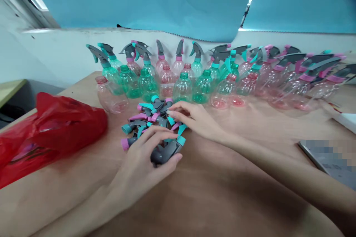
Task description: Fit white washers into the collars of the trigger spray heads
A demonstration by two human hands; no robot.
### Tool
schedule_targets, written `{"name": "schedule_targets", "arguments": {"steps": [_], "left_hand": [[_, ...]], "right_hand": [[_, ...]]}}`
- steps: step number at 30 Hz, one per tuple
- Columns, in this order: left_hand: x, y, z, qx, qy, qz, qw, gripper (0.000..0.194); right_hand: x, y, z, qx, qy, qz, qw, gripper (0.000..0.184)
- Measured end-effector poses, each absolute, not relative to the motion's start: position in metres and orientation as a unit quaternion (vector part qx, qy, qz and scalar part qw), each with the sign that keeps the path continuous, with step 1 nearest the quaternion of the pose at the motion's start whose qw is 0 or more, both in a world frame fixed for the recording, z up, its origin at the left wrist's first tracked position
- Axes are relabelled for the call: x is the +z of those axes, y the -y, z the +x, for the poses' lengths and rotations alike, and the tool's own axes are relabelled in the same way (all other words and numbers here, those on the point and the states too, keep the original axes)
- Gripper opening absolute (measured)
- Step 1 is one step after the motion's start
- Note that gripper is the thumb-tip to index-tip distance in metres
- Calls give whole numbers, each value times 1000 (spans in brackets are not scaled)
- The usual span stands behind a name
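Observation:
A pile of trigger spray heads, grey with pink or teal parts, lies on the table in front of me. My left hand curls round a grey spray head with a teal end, at the near side of the pile; its thumb is below and its fingers above. At the pile's right side, my right hand has thumb and fingertips close together on a grey spray head; the exact contact is partly hidden. Behind the pile stand open-necked bottles, among them a green bottle and a pink bottle.
Along the wall stand several bottles with spray heads on, such as a pink-collared bottle at the right. A red plastic bag lies at the left of the wooden table. A phone-like flat device sits at the right.

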State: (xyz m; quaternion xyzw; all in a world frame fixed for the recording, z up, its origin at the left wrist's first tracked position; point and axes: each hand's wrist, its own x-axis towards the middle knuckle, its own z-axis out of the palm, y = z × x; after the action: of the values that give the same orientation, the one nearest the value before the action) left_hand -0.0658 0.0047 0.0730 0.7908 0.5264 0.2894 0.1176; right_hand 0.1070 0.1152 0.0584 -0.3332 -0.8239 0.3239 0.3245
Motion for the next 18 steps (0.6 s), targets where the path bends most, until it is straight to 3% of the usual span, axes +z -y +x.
{"name": "schedule_targets", "arguments": {"steps": [4, 7, 13, 15, 18], "left_hand": [[67, -11, -44, 302, -515, 795, 106, 35], [58, -22, -26, 300, -505, 800, 124, 46], [52, -25, 6, 287, -435, 822, 228, 68], [54, -25, 11, 294, -424, 816, 260, 63], [58, -27, 12, 258, -412, 804, 342, 40]], "right_hand": [[64, -94, 128, 539, 701, -396, 247, 51], [63, -75, 151, 670, 612, -371, 194, 50], [48, -56, 194, 647, 608, -368, 276, 26], [42, -56, 208, 662, 588, -368, 283, 24], [35, -55, 227, 672, 566, -374, 296, 19]]}}
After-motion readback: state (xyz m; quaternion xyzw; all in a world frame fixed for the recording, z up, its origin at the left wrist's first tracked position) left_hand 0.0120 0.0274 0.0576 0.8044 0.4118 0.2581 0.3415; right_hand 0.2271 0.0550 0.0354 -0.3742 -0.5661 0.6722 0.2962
